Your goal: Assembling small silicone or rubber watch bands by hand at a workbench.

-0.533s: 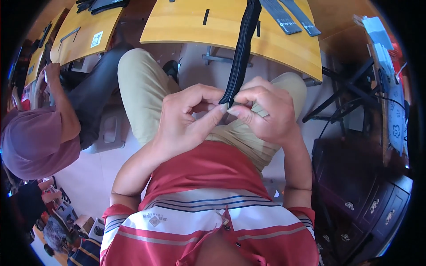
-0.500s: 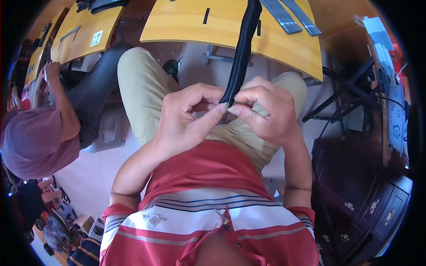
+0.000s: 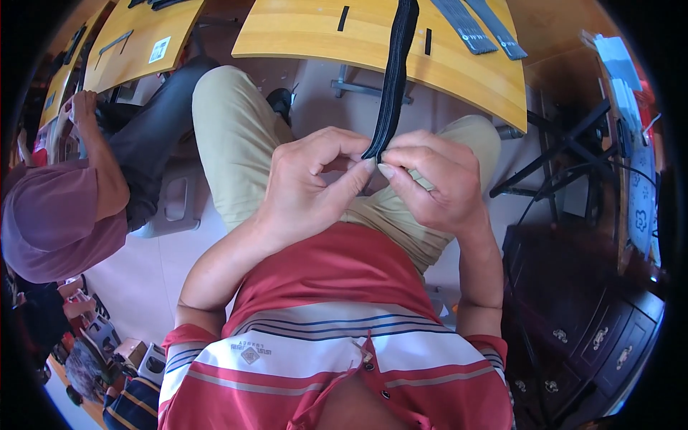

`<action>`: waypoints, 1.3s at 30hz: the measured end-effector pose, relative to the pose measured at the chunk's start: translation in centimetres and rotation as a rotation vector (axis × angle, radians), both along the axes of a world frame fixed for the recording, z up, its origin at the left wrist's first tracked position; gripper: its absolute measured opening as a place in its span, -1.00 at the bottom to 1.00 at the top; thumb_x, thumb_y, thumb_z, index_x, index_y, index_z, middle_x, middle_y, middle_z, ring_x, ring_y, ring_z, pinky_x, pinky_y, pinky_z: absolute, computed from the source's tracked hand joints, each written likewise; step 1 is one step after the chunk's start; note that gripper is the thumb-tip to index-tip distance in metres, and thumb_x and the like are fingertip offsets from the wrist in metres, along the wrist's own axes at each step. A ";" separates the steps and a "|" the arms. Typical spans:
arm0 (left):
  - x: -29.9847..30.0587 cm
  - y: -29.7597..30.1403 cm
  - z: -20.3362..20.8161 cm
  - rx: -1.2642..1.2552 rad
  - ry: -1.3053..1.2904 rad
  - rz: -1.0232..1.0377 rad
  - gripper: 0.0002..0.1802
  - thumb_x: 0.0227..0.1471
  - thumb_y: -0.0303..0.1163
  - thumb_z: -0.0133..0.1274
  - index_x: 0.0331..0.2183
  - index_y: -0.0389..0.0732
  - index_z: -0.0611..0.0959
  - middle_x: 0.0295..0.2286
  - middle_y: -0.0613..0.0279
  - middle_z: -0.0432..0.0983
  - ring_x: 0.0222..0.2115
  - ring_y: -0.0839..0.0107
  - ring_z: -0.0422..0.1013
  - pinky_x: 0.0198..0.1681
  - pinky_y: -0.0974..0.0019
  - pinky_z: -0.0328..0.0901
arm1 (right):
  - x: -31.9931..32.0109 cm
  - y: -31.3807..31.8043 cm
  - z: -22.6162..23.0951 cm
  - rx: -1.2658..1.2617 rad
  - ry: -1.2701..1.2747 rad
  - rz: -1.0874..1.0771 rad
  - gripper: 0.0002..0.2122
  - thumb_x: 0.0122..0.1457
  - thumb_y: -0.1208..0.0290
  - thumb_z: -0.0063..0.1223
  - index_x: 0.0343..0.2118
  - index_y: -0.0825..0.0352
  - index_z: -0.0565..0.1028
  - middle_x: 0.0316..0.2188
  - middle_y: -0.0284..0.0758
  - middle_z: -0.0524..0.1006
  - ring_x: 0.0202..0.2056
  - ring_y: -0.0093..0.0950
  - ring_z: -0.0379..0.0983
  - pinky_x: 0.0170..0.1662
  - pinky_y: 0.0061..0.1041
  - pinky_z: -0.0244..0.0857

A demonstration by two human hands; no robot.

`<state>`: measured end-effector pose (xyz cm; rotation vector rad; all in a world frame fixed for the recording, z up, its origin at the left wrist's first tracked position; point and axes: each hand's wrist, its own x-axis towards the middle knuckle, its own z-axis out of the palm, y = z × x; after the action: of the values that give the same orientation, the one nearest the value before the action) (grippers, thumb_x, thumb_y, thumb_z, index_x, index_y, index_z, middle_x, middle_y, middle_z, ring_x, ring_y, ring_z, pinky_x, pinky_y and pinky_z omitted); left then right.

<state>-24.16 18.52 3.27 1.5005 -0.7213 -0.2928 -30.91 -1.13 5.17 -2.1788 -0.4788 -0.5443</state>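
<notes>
A bundle of long, narrow black strips, ribbed lengthwise much like zippers, runs from the yellow table down to my lap. Its near end lies between my two hands. My left hand pinches the left side of that end between thumb and fingers. My right hand closes on the right side of the end, thumb against forefinger, fingertips almost touching the left ones. What small part sits between the fingertips is too small to make out. Both hands are held above my thighs.
Flat grey strips with pale markings lie at the table's right. Left, a person in a purple top sits by another yellow table. A black folding stand and dark drawers stand at right.
The bundle's end and both hands sit slightly higher in view, and the end has shifted a little right. The right fingertips have shifted slightly along the end. Both hands keep their pinch.
</notes>
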 end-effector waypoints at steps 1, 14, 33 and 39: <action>0.0 0.1 0.0 0.000 0.000 0.002 -0.87 0.09 -0.64 0.18 -0.26 -0.41 0.65 -0.35 0.11 0.61 -0.37 0.45 0.62 -0.32 0.38 0.54 | 0.0 0.0 0.0 -0.009 -0.017 -0.006 -0.82 -0.03 0.72 0.31 -0.34 0.43 0.58 -0.41 -0.17 0.61 -0.44 -0.34 0.59 -0.37 -0.49 0.44; -0.3 -0.4 -0.7 0.058 -0.173 0.090 -0.85 0.04 -0.62 0.19 -0.27 -0.40 0.66 -0.35 0.04 0.62 -0.39 0.30 0.63 -0.36 0.35 0.55 | 0.9 0.1 -2.1 -0.018 -0.160 -0.026 -0.77 -0.17 0.72 0.28 -0.39 0.37 0.56 -0.49 -0.24 0.59 -0.51 -0.33 0.57 -0.49 -0.46 0.44; -0.3 -0.4 -1.1 -0.030 0.032 0.044 -0.88 0.09 -0.65 0.17 -0.26 -0.44 0.65 -0.35 0.08 0.60 -0.36 0.39 0.63 -0.31 0.38 0.56 | 0.7 -0.5 -1.7 0.062 -0.014 0.060 -0.82 -0.03 0.71 0.30 -0.33 0.41 0.57 -0.41 -0.18 0.62 -0.43 -0.34 0.60 -0.38 -0.48 0.43; -0.6 0.1 -0.8 0.051 0.101 0.023 -0.84 0.11 -0.65 0.20 -0.21 -0.40 0.67 -0.26 0.16 0.61 -0.29 0.55 0.53 -0.23 0.48 0.46 | 0.5 -0.4 -1.8 0.068 -0.018 0.045 -0.80 -0.06 0.74 0.27 -0.34 0.41 0.57 -0.43 -0.19 0.62 -0.46 -0.36 0.60 -0.41 -0.50 0.42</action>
<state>-24.77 18.60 2.48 1.5298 -0.6198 -0.3689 -30.40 -1.50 3.40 -2.0953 -0.5105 -0.5481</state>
